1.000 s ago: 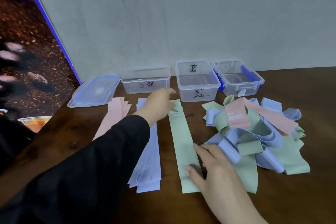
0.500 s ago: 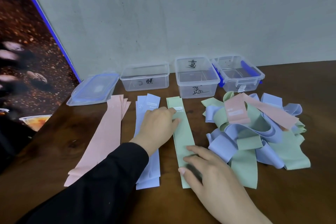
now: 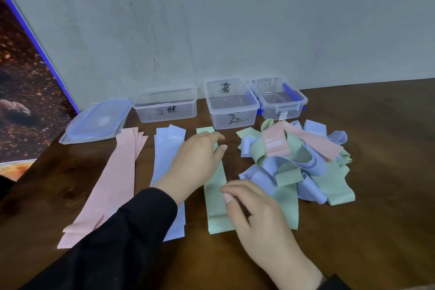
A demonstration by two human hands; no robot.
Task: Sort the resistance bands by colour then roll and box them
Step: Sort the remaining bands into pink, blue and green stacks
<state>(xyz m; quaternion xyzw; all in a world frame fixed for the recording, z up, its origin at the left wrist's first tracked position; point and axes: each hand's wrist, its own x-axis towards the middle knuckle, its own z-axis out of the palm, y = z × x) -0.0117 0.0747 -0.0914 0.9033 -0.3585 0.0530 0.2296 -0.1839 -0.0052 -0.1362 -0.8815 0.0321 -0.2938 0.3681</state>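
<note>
- The brown tabletop (image 3: pixel 376 231) carries 3 flat sorted stacks: pink bands (image 3: pixel 113 186), blue bands (image 3: pixel 164 155), green bands (image 3: pixel 215 202).
- An unsorted heap (image 3: pixel 303 165) lies right of them.
- 3 clear boxes (image 3: pixel 231 103) stand along the wall beside a lid (image 3: pixel 96 122).
- The left hand (image 3: pixel 195 162) rests on the green bands, fingers straight and together.
- The right hand (image 3: pixel 256 216) touches their near end, fingers relaxed, slightly apart.

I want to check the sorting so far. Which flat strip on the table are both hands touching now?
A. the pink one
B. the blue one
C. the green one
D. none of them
C: the left hand and the right hand both rest on the flat green strip.
</note>
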